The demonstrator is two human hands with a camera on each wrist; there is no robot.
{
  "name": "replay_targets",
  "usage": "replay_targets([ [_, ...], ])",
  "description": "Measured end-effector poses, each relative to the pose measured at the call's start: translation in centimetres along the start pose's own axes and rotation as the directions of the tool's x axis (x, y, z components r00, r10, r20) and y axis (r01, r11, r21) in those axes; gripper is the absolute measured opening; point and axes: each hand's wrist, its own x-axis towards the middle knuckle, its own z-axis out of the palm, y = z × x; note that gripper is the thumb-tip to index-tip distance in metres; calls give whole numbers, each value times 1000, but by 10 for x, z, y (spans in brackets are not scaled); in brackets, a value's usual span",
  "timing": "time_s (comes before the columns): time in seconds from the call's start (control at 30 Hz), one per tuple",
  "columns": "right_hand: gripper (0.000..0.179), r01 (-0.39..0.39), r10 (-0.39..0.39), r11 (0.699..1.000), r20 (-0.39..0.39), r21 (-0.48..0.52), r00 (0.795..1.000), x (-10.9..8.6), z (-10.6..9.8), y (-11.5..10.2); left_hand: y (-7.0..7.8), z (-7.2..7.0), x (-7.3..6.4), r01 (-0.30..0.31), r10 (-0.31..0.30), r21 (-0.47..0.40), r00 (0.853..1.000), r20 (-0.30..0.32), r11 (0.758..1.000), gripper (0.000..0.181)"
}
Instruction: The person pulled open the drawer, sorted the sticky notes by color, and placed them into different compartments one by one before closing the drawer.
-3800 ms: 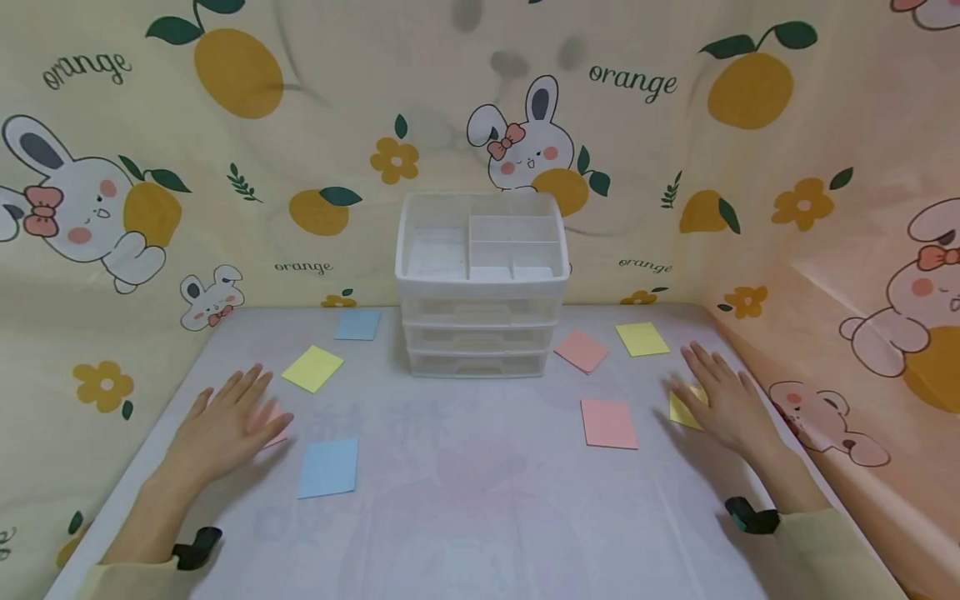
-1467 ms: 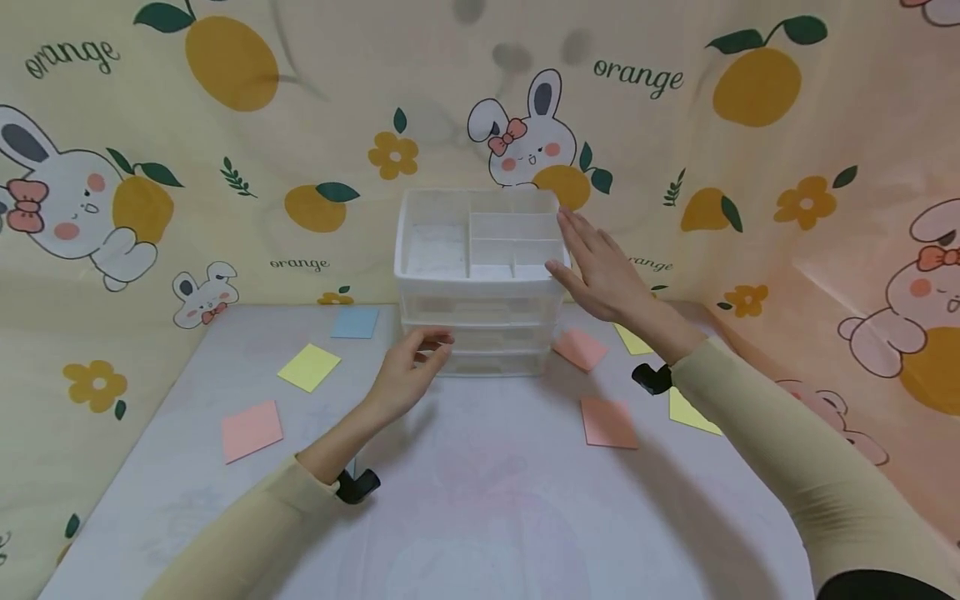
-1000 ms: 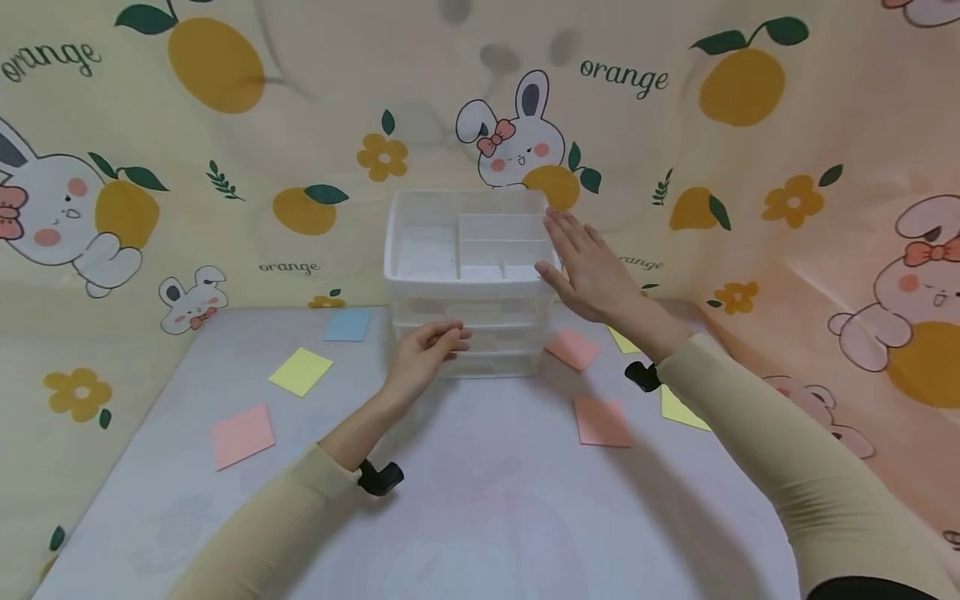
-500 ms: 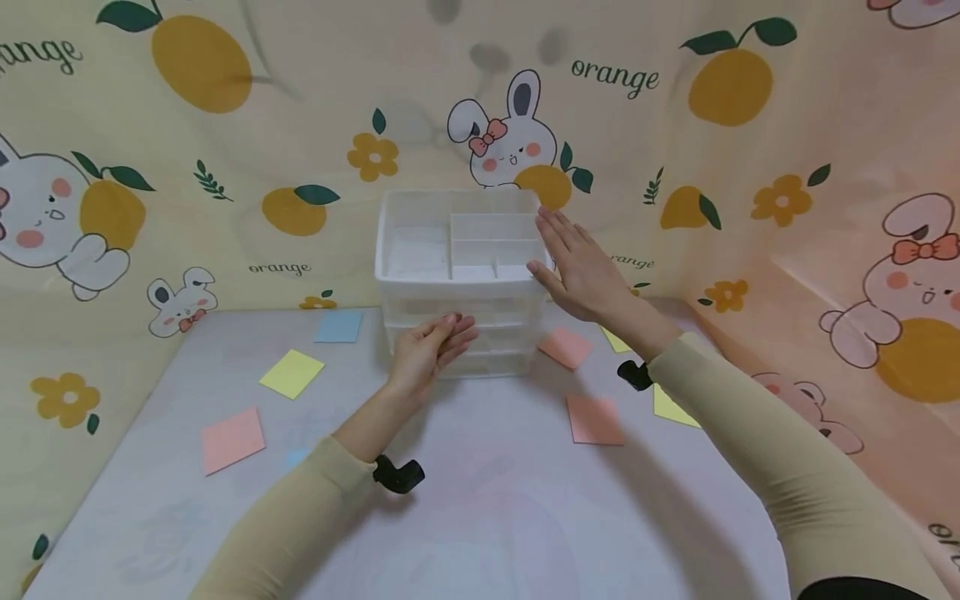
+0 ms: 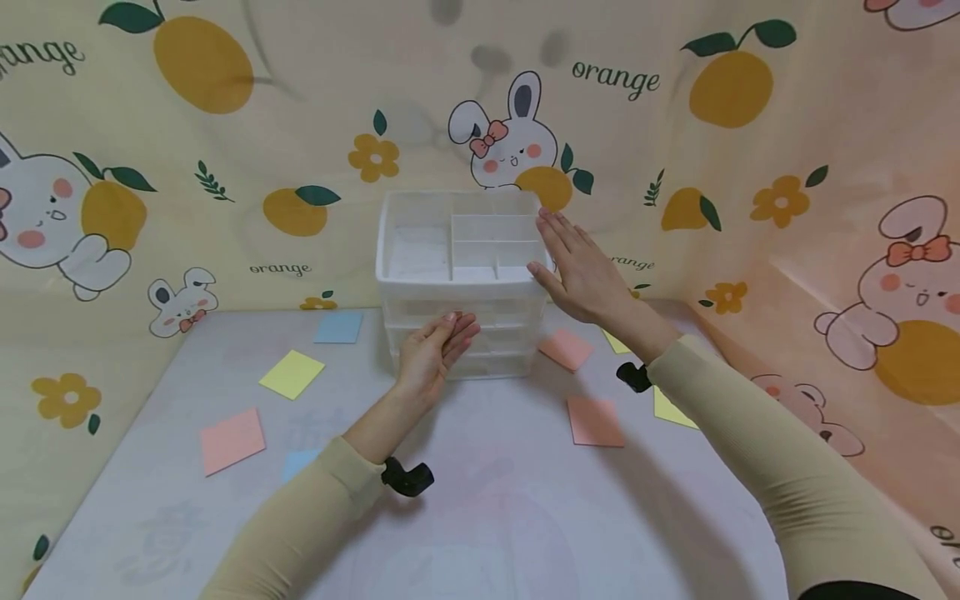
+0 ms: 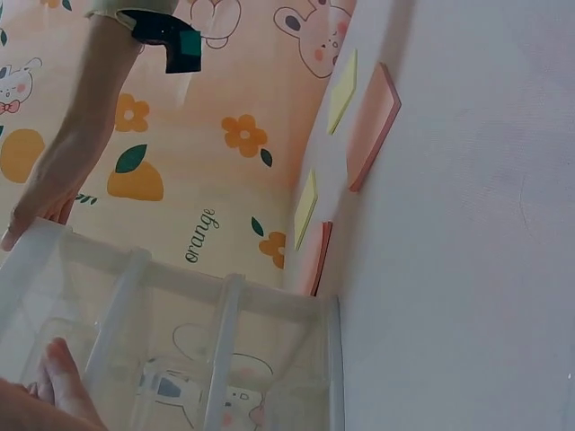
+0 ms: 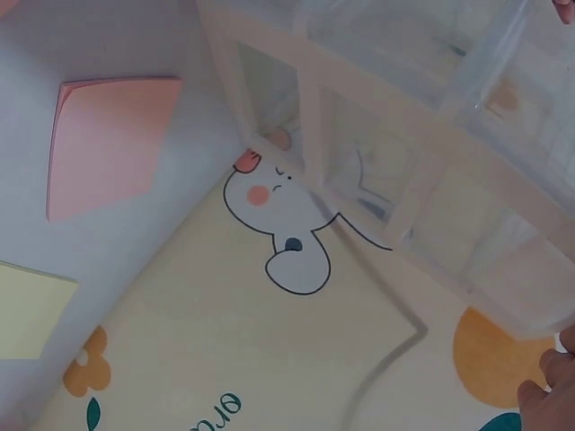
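Observation:
A white desktop drawer organizer [image 5: 461, 286] stands against the back wall, with a divided open tray on top and three clear drawers below, all closed. My right hand [image 5: 585, 271] lies flat along the organizer's upper right side, fingers straight. In front of the drawers is my left hand [image 5: 431, 354], its fingers extended to the right and its thumb above them. The left wrist view puts my left thumb [image 6: 65, 373] close to the top drawer's pull; contact cannot be made out. In the right wrist view, right-hand fingers [image 7: 550, 386] touch the organizer's edge.
Left of the organizer lie blue [image 5: 337, 327], yellow [image 5: 292, 375] and pink [image 5: 233, 442] square paper notes; another blue note [image 5: 300, 462] is partly under the left sleeve. Pink notes [image 5: 596, 421] and yellow notes [image 5: 675, 409] lie to the right. Patterned cloth [image 5: 420, 50] hangs behind.
Both hands have come from the table's sides to the organizer. Lately my left hand has slid slightly right and up across the drawer fronts while my right hand stays put. The view shifted slightly.

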Motion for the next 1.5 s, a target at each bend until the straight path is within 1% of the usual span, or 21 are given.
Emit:
replay_targets([
  [0.43, 79, 2, -2, 1000, -8, -16, 1000, 0, 2, 3, -3, 1, -6, -29, 29, 18, 999, -17, 999, 26],
  [0.63, 79, 4, -4, 1000, -3, -15, 1000, 1, 2, 2, -4, -1, -12, -20, 20, 40, 1000, -10, 999, 28],
  [0.8, 79, 8, -8, 1000, 0, -12, 1000, 2, 1, 1, -4, -1, -18, -11, 12, 66, 1000, -5, 998, 30],
  [0.97, 79, 12, -12, 1000, -1, -11, 1000, 2, 1, 2, -4, -2, -25, 0, 0, 72, 1000, -12, 997, 30],
  [1.2, 79, 10, -10, 1000, 0, -8, 1000, 3, 1, 2, -7, -3, -34, -1, 3, 85, 1000, -18, 996, 31],
  [1.3, 79, 10, -10, 1000, -2, -6, 1000, 2, 1, 2, -7, -4, -40, 8, -6, 89, 1000, -23, 996, 31],
  [1.5, 79, 9, -9, 1000, -2, -9, 1000, 2, 2, 1, -7, -5, -53, 14, -13, 99, 1000, -12, 995, 32],
])
